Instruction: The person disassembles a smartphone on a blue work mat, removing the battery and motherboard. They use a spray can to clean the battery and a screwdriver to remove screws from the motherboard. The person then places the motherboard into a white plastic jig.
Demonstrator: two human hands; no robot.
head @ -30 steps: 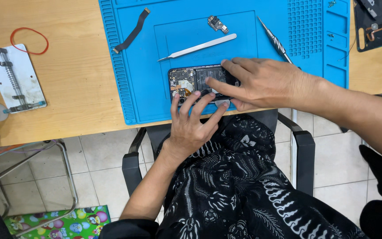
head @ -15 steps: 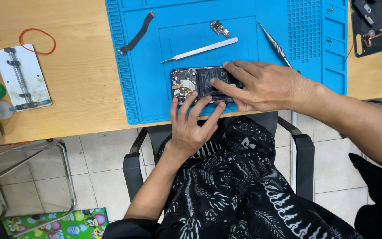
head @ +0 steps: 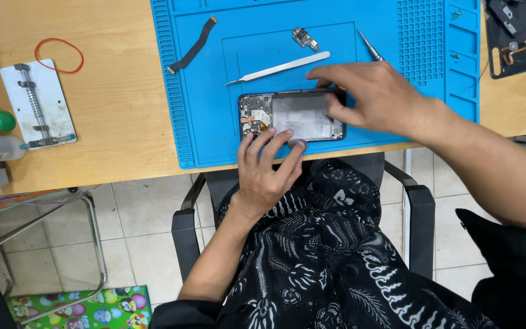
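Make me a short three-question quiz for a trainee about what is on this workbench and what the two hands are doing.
1. True or false: both hands touch the opened phone.
2. Which tool lies just beyond the phone on the blue mat? A) hammer B) metal tweezers C) scissors
3. What lies on the wooden table next to the metal clamp plate, on its far side?

Key
1. True: the left hand presses fingertips on its near edge, and the right hand grips its right end.
2. B, the metal tweezers.
3. A red rubber band.
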